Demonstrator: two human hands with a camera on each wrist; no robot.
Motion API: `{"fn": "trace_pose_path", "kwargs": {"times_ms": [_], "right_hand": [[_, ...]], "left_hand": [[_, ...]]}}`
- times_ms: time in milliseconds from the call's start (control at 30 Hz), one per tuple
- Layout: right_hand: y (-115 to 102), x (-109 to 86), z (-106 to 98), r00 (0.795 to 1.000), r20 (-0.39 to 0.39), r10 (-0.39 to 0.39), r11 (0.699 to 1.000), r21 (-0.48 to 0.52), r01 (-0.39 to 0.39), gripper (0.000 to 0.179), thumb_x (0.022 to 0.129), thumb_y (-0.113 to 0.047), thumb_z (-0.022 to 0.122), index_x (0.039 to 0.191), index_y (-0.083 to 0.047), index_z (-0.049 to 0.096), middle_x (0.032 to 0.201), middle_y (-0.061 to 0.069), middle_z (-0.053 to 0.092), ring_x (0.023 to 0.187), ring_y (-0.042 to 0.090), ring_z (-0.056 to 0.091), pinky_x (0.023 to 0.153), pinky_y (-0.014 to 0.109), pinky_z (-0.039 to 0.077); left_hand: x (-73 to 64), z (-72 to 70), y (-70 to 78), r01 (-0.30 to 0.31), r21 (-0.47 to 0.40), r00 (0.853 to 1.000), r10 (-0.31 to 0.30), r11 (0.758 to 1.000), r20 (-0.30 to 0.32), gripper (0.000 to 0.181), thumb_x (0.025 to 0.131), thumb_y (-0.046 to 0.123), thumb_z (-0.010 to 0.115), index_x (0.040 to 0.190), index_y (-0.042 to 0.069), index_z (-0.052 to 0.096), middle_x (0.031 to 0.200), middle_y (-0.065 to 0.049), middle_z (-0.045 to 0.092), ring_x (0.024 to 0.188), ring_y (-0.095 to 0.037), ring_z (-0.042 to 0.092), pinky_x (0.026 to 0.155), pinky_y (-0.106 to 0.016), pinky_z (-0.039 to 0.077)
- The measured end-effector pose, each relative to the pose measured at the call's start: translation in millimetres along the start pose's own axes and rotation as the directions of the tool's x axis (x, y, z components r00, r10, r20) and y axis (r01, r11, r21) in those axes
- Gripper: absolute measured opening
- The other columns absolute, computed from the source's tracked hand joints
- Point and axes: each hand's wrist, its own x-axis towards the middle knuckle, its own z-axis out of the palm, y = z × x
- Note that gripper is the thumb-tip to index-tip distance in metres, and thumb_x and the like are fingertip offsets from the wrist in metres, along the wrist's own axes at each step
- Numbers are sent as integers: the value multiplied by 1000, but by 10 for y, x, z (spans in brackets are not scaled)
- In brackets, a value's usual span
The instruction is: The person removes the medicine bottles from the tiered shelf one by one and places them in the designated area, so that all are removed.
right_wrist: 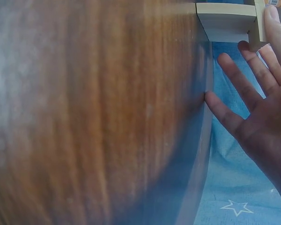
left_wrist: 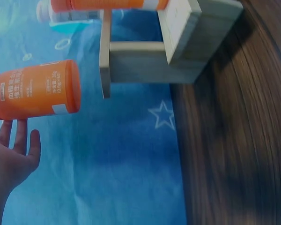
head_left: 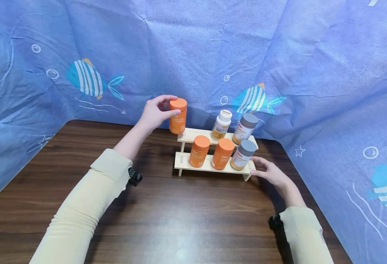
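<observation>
My left hand [head_left: 154, 113] grips an orange bottle [head_left: 177, 123] near its orange cap, thumb in front and fingers behind. The bottle is upright, at the left end of a two-step wooden rack [head_left: 187, 160]; in the left wrist view a gap shows between the bottle [left_wrist: 37, 90] and the rack [left_wrist: 138, 63]. At the rack's right end, my right hand [head_left: 270, 172] holds the lower board between thumb and fingers. Two orange bottles [head_left: 199, 152] [head_left: 222, 154] and a grey-capped bottle [head_left: 243, 156] stand on the lower step. A white-capped bottle [head_left: 221, 126] and another grey-capped bottle [head_left: 244, 129] occupy the upper step.
The rack stands toward the back of a dark wood table [head_left: 180, 212]. Behind and along the sides hangs a blue cloth [head_left: 193, 47] printed with fish, close to the table's far edge.
</observation>
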Motion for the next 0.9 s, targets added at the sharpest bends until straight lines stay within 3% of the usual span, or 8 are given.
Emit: {"fn": "trace_pose_path", "kwargs": {"times_ms": [367,567,900], "right_hand": [[-17,-19,-13,1000,1,-12,1000,-17,12,65,86,-31,70,139,-8,41,136,19,49,122,35,47,96,48,40],[24,-5,-11,1000,-10,-18,1000,-20,17,63,86,-30,69,138,-7,42,133,19,51,120,34,49,94,42,43],[4,-55,18,1000,-13,-19,1000,-14,18,65,86,-29,69,139,-6,41,136,20,48,123,37,47,98,51,40]], "left_hand": [[-6,-206,-124,6,139,999,-12,990,40,52,75,38,79,121,21,63,116,-2,62,101,-15,55,82,-34,51],[-47,-293,-226,6,158,1000,-7,987,9,50,76,33,79,121,18,63,115,-5,63,101,-17,57,81,-34,51],[-116,-342,-440,13,191,999,-4,981,-47,49,77,27,79,121,15,63,113,-9,66,100,-20,60,79,-30,49]]}}
